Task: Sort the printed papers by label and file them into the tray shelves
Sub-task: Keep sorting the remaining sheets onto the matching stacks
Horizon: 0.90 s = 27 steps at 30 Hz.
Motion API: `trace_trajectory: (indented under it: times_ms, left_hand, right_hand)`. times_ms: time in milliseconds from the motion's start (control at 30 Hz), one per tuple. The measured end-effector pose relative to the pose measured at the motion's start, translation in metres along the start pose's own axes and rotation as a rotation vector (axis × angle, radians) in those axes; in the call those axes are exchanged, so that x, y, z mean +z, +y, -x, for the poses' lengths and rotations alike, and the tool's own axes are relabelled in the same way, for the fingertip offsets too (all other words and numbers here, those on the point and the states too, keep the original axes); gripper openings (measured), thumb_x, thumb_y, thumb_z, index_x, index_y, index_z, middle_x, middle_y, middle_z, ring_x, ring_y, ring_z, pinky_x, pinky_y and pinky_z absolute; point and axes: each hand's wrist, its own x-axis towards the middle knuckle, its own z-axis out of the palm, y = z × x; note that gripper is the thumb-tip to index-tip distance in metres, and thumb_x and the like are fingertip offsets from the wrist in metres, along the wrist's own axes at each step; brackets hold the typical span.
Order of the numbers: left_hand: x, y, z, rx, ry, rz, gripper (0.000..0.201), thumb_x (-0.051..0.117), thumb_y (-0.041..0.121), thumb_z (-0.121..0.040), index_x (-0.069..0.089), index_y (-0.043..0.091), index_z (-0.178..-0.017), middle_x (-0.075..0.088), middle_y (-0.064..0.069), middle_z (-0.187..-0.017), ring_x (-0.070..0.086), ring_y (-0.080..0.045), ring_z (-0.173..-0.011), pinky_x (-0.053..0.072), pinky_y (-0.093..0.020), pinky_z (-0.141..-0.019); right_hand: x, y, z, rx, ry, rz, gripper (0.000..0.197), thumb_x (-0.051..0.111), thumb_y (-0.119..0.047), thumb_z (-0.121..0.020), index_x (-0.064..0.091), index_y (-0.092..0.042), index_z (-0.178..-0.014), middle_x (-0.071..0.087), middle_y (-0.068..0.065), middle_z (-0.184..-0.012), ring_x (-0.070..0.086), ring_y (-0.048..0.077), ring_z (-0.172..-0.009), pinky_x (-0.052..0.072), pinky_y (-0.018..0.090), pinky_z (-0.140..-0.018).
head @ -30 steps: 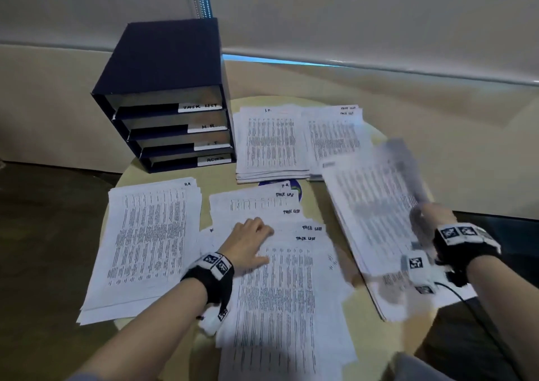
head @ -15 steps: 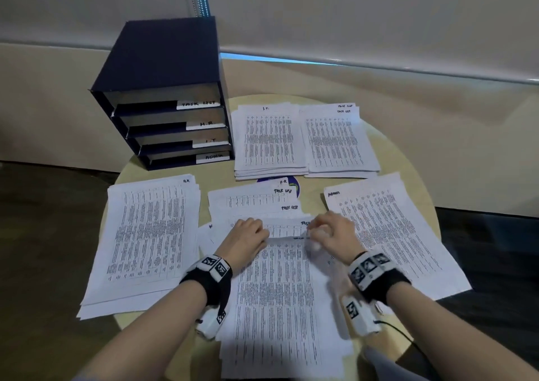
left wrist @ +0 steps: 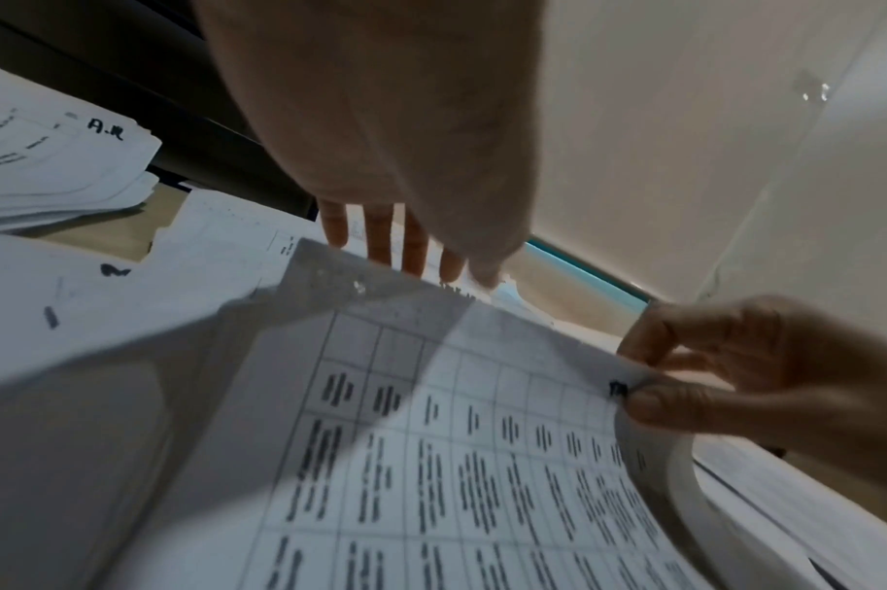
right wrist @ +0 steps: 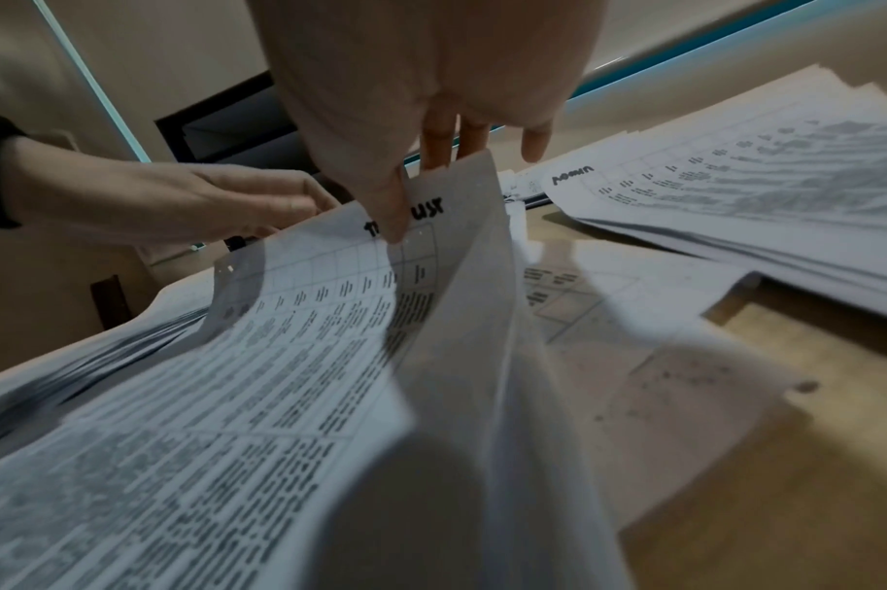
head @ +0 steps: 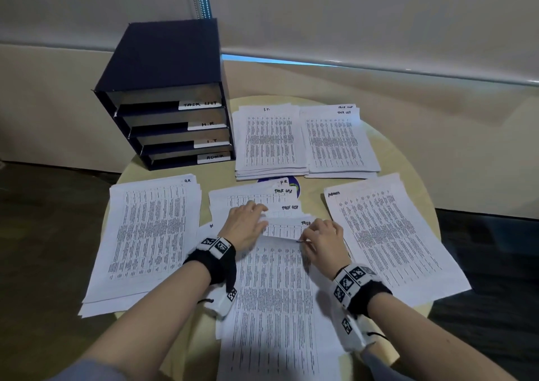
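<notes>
A fanned pile of printed sheets lies at the table's middle. My left hand rests flat on it with fingers straight. My right hand pinches the top right corner of the top sheet, which reads "TASK LIST" and curls up off the pile. The thumb covers part of that label. The dark blue tray shelf stands at the back left, its slots labelled TASK LIST, H.R, I.T and ADMIN.
Sorted stacks surround the middle pile: H.R at the left, I.T and TASK LIST at the back, ADMIN at the right. The round wooden table ends close behind the stacks; a pale wall stands beyond it.
My right hand left the ADMIN stack, came to the middle pile and took hold of the top sheet's corner, which now lifts. My left hand stayed on the pile.
</notes>
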Motion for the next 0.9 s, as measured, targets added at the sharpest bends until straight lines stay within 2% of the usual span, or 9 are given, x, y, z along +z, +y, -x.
trace_trajectory:
  times_ms: [133, 200, 300, 433, 533, 600, 700, 800, 900]
  left_hand:
    - [-0.004, -0.004, 0.004, 0.065, 0.028, -0.093, 0.013, 0.054, 0.028, -0.095, 0.061, 0.019, -0.099, 0.061, 0.004, -0.100, 0.052, -0.017, -0.098, 0.028, -0.037, -0.104]
    - [-0.005, -0.003, 0.009, 0.095, 0.036, -0.035, 0.017, 0.060, 0.030, -0.093, 0.062, 0.016, -0.084, 0.062, 0.006, -0.086, 0.052, -0.017, -0.088, 0.030, -0.036, -0.101]
    - [-0.004, -0.004, 0.017, 0.123, -0.033, 0.046, 0.024, 0.062, 0.038, -0.090, 0.066, 0.017, -0.079, 0.064, 0.007, -0.079, 0.055, -0.015, -0.082, 0.038, -0.031, -0.092]
    - [-0.005, -0.004, 0.027, 0.048, -0.129, 0.140, 0.039, 0.050, 0.048, -0.094, 0.065, 0.015, -0.080, 0.063, 0.002, -0.082, 0.057, -0.015, -0.078, 0.047, -0.029, -0.076]
    - [-0.006, -0.019, 0.025, -0.157, -0.048, 0.289, 0.030, 0.038, 0.036, -0.101, 0.060, 0.022, -0.089, 0.060, 0.005, -0.094, 0.057, -0.015, -0.087, 0.045, -0.028, -0.083]
    - [-0.008, -0.032, 0.020, -0.233, 0.006, 0.266, 0.021, 0.041, 0.026, -0.101, 0.060, 0.017, -0.102, 0.058, 0.001, -0.102, 0.056, -0.016, -0.095, 0.044, -0.029, -0.088]
    - [-0.011, -0.044, 0.014, -0.254, -0.081, 0.281, 0.018, 0.052, 0.019, -0.096, 0.061, 0.017, -0.112, 0.058, -0.002, -0.110, 0.056, -0.017, -0.102, 0.045, -0.032, -0.094]
    - [-0.010, -0.043, 0.013, -0.251, -0.151, 0.299, 0.013, 0.062, 0.019, -0.089, 0.065, 0.026, -0.099, 0.062, 0.002, -0.105, 0.060, -0.015, -0.097, 0.049, -0.033, -0.091]
    - [-0.011, -0.034, 0.008, -0.181, -0.094, 0.210, 0.013, 0.057, 0.020, -0.093, 0.066, 0.025, -0.102, 0.056, 0.003, -0.107, 0.054, -0.015, -0.100, 0.045, -0.033, -0.094]
  right_hand:
    - [-0.006, 0.003, 0.001, 0.035, 0.053, -0.022, 0.016, 0.079, -0.021, -0.067, 0.064, -0.020, -0.072, 0.060, 0.007, -0.107, 0.054, 0.028, -0.102, 0.041, 0.051, -0.090]
    - [-0.007, 0.006, 0.000, 0.039, 0.051, -0.011, 0.018, 0.081, -0.021, -0.065, 0.065, -0.020, -0.075, 0.060, 0.007, -0.116, 0.054, 0.030, -0.109, 0.041, 0.053, -0.091]
    - [-0.005, 0.010, 0.001, -0.013, 0.039, 0.001, 0.018, 0.079, -0.020, -0.068, 0.068, -0.019, -0.082, 0.065, 0.000, -0.103, 0.058, 0.028, -0.100, 0.039, 0.053, -0.092]
    - [0.000, 0.014, 0.008, -0.077, 0.086, -0.029, 0.018, 0.077, -0.019, -0.072, 0.059, -0.022, -0.071, 0.059, -0.011, -0.073, 0.057, 0.019, -0.078, 0.026, 0.041, -0.097]
    - [0.000, 0.013, 0.014, -0.167, 0.088, -0.008, 0.023, 0.078, -0.018, -0.070, 0.056, -0.024, -0.070, 0.055, -0.013, -0.068, 0.055, 0.015, -0.070, 0.026, 0.041, -0.096]
    - [-0.001, 0.013, 0.015, -0.194, 0.073, -0.019, 0.022, 0.075, -0.014, -0.072, 0.056, -0.023, -0.071, 0.055, -0.012, -0.068, 0.054, 0.015, -0.069, 0.027, 0.041, -0.096]
    - [0.000, 0.014, 0.013, -0.182, 0.034, -0.044, 0.014, 0.067, -0.013, -0.080, 0.057, -0.021, -0.075, 0.058, -0.010, -0.071, 0.055, 0.016, -0.072, 0.029, 0.044, -0.099]
    - [0.000, 0.013, 0.007, -0.185, 0.024, -0.013, 0.013, 0.066, -0.014, -0.080, 0.056, -0.021, -0.076, 0.059, -0.010, -0.071, 0.056, 0.017, -0.077, 0.033, 0.052, -0.102]
    - [-0.001, 0.012, -0.001, -0.201, 0.009, 0.036, 0.015, 0.069, -0.021, -0.078, 0.055, -0.023, -0.073, 0.062, -0.011, -0.072, 0.059, 0.020, -0.095, 0.021, 0.061, -0.107]
